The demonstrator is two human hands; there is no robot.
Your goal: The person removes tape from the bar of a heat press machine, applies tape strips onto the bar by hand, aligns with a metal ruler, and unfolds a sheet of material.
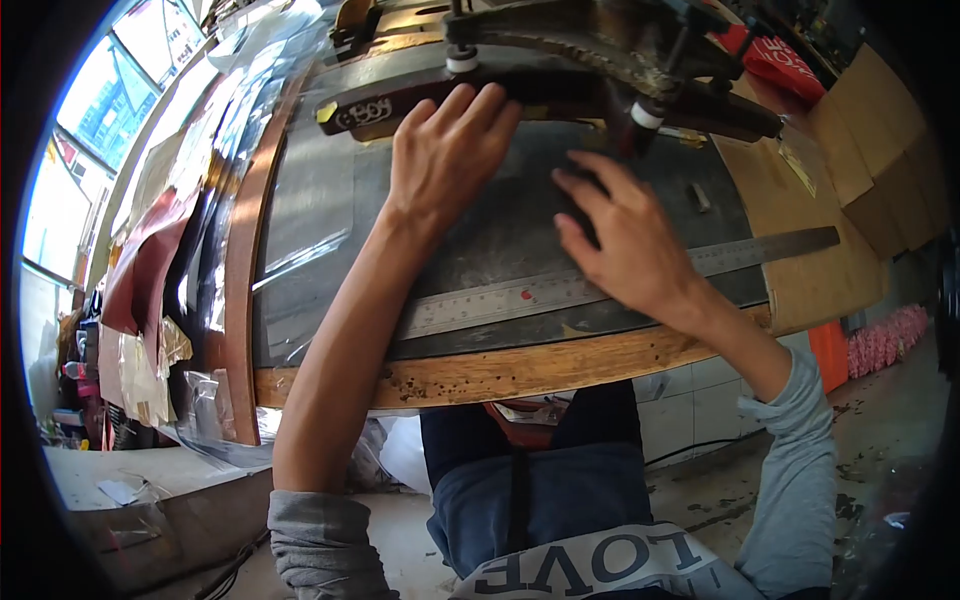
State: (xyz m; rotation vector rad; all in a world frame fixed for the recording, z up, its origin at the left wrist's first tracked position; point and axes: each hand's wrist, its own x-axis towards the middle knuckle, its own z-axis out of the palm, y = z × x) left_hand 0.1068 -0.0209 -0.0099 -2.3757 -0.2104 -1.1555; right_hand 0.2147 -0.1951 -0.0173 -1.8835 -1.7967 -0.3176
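Dark bar: long axis crosswise, marked end left.

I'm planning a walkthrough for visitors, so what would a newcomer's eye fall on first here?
Probably the left hand, its fingers at the near edge of a dark bar with white writing, and the right hand, fingers spread, farther right over the dark work surface. Next might come the long metal ruler, lying aslant near the wooden front edge, and the bright red item at upper right.
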